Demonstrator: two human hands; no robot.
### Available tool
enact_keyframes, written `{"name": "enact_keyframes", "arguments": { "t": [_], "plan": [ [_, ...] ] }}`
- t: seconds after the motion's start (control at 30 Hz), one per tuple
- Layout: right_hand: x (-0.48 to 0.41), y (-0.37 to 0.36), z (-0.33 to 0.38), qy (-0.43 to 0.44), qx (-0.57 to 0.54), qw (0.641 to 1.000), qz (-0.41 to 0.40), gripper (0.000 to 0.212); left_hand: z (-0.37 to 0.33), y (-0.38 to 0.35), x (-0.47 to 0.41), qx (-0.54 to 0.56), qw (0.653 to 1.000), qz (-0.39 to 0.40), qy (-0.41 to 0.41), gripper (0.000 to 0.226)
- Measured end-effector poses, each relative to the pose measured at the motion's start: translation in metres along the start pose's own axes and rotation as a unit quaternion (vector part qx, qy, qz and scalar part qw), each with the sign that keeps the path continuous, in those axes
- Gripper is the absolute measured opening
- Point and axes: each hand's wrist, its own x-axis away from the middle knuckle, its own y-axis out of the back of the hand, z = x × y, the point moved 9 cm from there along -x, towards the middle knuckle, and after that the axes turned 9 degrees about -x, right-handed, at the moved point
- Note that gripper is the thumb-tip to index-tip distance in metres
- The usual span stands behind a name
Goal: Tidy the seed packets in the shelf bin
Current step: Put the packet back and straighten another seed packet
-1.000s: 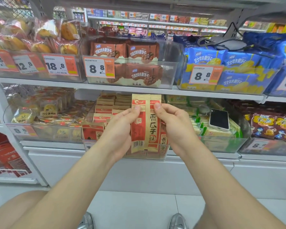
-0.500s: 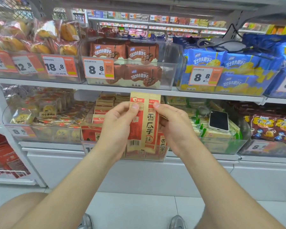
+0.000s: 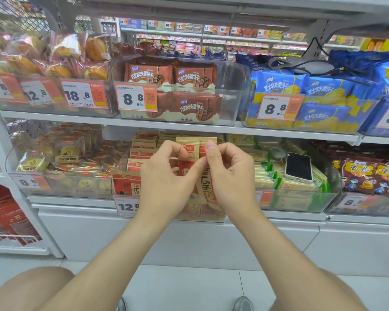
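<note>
My right hand (image 3: pixel 231 176) pinched the top edge of the upright seed packets (image 3: pixel 193 142) between thumb and forefinger, and my left hand (image 3: pixel 166 178) pinched them from the other side (fingers curled). I held them over the front of the clear shelf bin (image 3: pixel 121 161), which held more such packets, and a phone (image 3: pixel 298 168) lay in the next bin to the right.

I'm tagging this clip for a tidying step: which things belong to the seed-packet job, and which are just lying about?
In the job: held seed packets, pinched by the left hand and right hand; stacked packets; their clear shelf bin.
Lying about: phone on the green-edged packs next door; brown biscuit packs and blue biscuit packs above.
</note>
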Motion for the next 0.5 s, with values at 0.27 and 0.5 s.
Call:
{"name": "enact_keyframes", "arguments": {
  "t": [0.27,0.5],
  "plan": [
    [0.010,-0.002,0.013,0.062,0.042,0.996,-0.038,0.035,0.011,-0.019,-0.006,0.146,0.981,0.107,0.074,0.021],
    [0.006,0.000,-0.003,-0.021,-0.048,0.998,-0.030,0.041,0.013,-0.020,-0.002,0.205,0.956,0.170,0.123,0.023]
  ]
}}
